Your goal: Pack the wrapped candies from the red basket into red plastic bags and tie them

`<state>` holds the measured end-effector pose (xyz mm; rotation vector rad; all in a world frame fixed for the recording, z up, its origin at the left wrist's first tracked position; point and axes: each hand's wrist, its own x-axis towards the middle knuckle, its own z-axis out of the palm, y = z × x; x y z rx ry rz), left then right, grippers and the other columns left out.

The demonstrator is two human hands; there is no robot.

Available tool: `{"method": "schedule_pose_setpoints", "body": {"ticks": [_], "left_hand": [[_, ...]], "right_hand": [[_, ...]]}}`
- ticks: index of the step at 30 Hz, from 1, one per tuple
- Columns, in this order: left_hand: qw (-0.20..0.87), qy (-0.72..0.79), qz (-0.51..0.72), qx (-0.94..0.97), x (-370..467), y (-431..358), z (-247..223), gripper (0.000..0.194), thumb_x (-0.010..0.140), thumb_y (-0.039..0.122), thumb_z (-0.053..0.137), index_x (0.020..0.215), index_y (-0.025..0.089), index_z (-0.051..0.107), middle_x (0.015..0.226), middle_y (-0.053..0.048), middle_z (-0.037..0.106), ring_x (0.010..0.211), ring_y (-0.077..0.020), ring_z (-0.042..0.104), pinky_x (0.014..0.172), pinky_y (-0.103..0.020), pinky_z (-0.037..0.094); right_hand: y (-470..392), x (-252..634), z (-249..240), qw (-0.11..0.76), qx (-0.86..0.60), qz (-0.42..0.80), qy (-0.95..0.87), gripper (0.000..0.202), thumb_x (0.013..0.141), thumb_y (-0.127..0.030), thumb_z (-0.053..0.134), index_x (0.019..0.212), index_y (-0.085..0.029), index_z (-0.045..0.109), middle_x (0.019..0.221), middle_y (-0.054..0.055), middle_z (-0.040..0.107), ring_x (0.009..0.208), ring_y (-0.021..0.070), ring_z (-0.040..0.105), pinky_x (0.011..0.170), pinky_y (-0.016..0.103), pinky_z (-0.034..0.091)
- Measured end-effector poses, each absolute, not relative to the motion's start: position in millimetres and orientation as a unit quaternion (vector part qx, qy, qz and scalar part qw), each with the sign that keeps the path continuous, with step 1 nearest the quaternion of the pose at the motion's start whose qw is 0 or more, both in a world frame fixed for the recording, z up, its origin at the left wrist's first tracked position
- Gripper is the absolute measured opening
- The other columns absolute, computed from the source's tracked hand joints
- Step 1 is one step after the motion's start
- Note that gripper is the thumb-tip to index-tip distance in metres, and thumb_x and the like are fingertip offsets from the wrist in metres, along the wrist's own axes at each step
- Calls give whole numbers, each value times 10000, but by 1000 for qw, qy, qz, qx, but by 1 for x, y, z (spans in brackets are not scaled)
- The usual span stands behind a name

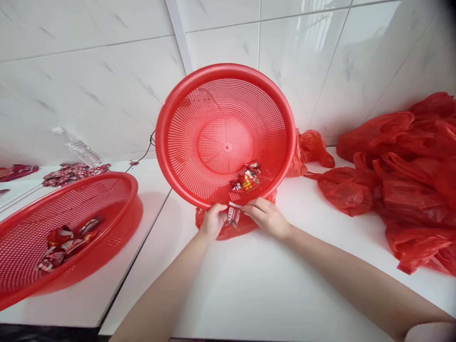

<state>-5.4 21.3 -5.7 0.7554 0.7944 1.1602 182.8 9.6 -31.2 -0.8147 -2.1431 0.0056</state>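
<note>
Between my two hands is a small red-and-white wrapped packet (pixel 233 216), held at the front rim of a tilted red plastic basket (pixel 228 95). My left hand (pixel 213 222) pinches the packet's left edge with the thumb. My right hand (pixel 266 217) has its fingers closed at the packet's upper right edge. Inside the basket, low on its near wall, lie a few shiny red and gold wrapped pieces (pixel 247 178). A red plastic bag (pixel 237 232) shows under the basket and behind my hands.
A second red basket (pixel 124 190) with several wrapped pieces (pixel 67 244) stands at the left. Behind it are a clear bottle (pixel 81 149) and a heap of small packets (pixel 67 175). Filled red bags (pixel 409 185) pile up on the white table (pixel 285 294) at right. A tiled wall (pixel 302 57) closes the back.
</note>
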Motion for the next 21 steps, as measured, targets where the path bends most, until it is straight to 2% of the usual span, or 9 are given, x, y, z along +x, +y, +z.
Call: {"method": "schedule_pose_setpoints", "body": {"ticks": [4, 8, 10, 12, 16, 18, 20, 21], "left_hand": [[662, 324, 590, 329, -17, 33, -5, 141, 635, 177, 592, 762, 151, 647, 918, -61, 732, 1020, -291, 653, 892, -498, 536], [645, 321, 617, 317, -26, 39, -4, 75, 656, 160, 577, 712, 152, 625, 894, -44, 730, 964, -235, 663, 916, -497, 524], [642, 322, 623, 311, -28, 41, -3, 53, 655, 161, 578, 693, 148, 612, 879, -47, 728, 942, -225, 664, 918, -500, 522], [641, 320, 627, 308, -30, 41, -2, 54, 650, 157, 580, 696, 149, 606, 873, -43, 725, 947, -226, 662, 925, -504, 518], [642, 316, 622, 318, -31, 41, -1, 95, 654, 161, 572, 742, 158, 609, 897, -38, 724, 1043, -252, 642, 961, -521, 493], [642, 318, 616, 327, -30, 41, -2, 98, 655, 166, 571, 746, 159, 608, 922, -46, 727, 1089, -270, 627, 979, -529, 480], [643, 318, 609, 337, -29, 40, -3, 131, 659, 171, 569, 777, 157, 625, 959, -56, 728, 1120, -285, 613, 987, -537, 473], [645, 318, 605, 343, -28, 40, -4, 164, 662, 175, 565, 808, 156, 638, 979, -62, 727, 1133, -291, 607, 987, -542, 472]], "right_hand": [[12, 179, -40, 447, -354, 101, -815, 213, 976, -258, 456, 1070, -207, 641, 962, 69, 673, 867, 158, 663, 808, 292, 562], [16, 178, -45, 455, -400, 171, -777, 267, 943, -265, 503, 1185, -213, 603, 1076, 85, 686, 986, 209, 671, 901, 379, 552], [17, 178, -44, 448, -417, 231, -756, 333, 939, -250, 484, 1258, -218, 574, 1050, 76, 713, 962, 220, 694, 911, 409, 552], [17, 178, -42, 437, -428, 309, -728, 362, 934, -258, 481, 1283, -222, 566, 925, 57, 741, 855, 222, 723, 844, 404, 581], [15, 177, -38, 401, -471, 407, -672, 392, 929, -365, 496, 1274, -194, 570, 666, 20, 690, 549, 204, 687, 549, 339, 584], [13, 177, -37, 383, -505, 374, -677, 536, 906, -415, 542, 1380, -177, 463, 586, -12, 641, 467, 191, 635, 499, 331, 556], [9, 178, -36, 377, -511, 264, -726, 608, 884, -402, 588, 1421, -182, 409, 680, 14, 676, 594, 207, 669, 594, 350, 567], [7, 178, -35, 373, -490, 199, -762, 547, 895, -362, 576, 1399, -196, 442, 797, 49, 704, 723, 217, 689, 678, 360, 569]]}}
